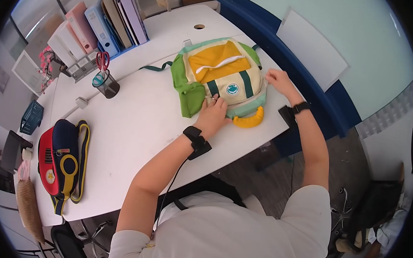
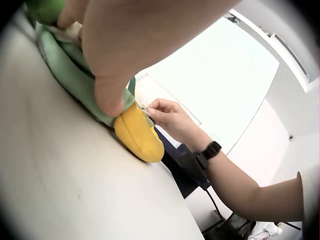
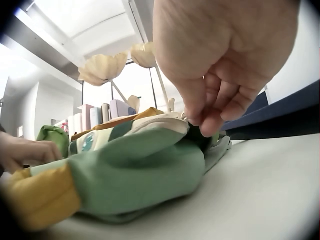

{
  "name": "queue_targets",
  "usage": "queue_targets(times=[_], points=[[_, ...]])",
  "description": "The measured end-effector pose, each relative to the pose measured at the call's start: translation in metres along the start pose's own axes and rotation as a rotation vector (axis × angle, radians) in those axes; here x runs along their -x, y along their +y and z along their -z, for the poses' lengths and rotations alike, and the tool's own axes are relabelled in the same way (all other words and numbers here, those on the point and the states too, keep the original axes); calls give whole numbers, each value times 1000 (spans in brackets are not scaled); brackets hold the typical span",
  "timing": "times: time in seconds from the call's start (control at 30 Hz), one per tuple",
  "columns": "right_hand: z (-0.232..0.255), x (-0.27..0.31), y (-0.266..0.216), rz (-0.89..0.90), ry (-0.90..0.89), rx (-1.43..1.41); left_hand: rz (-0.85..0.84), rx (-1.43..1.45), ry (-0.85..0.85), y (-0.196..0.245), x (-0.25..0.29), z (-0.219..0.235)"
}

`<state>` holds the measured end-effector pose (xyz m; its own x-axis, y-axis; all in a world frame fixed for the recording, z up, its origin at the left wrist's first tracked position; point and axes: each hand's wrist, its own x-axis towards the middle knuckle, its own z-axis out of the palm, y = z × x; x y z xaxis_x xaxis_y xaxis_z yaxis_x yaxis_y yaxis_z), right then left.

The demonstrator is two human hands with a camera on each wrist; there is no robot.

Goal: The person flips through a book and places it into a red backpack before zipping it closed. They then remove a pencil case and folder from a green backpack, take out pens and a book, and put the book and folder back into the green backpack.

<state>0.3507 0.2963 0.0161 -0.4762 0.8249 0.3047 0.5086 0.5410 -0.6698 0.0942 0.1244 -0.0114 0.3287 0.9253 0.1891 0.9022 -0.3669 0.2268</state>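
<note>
A cream, green and yellow backpack point(image 1: 198, 74) lies flat on the white table, a round badge point(image 1: 232, 89) on its front. My left hand point(image 1: 212, 116) holds the bag's near edge, its fingers over the cream front and its thumb against the mint-green side in the left wrist view. Beside that thumb sticks out a padded yellow handle point(image 2: 140, 136). At the bag's right corner my right hand point(image 1: 279, 80) pinches a small zipper pull point(image 2: 145, 108). The zipper point(image 3: 155, 121) runs along the mint side, with a dark gap under the right fingertips.
A red and navy bag point(image 1: 58, 160) lies on the table's left. Farther back stand a mesh pen cup with scissors point(image 1: 106, 86) and a row of binders point(image 1: 99, 30). A blue partition point(image 1: 268, 52) borders the table's far right side.
</note>
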Motion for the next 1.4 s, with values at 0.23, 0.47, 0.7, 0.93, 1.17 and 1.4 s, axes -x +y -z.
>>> queue_targets(times=[0.23, 0.47, 0.7, 0.93, 1.17, 1.4], points=[[-11, 84, -62, 27, -124, 73, -31, -64, 135, 2, 5, -1], [-22, 92, -104, 68, -9, 108, -35, -266, 261, 35, 23, 39], [-10, 94, -105, -23, 46, 77, 69, -282, 316, 40, 34, 60], [-15, 95, -107, 25, 46, 90, 7, -470, 540, -5, 28, 46], [-12, 98, -101, -8, 27, 63, 143, -396, 306, -53, 40, 81], [-12, 97, -103, 22, 14, 85, -105, -514, 665, -34, -34, 113]])
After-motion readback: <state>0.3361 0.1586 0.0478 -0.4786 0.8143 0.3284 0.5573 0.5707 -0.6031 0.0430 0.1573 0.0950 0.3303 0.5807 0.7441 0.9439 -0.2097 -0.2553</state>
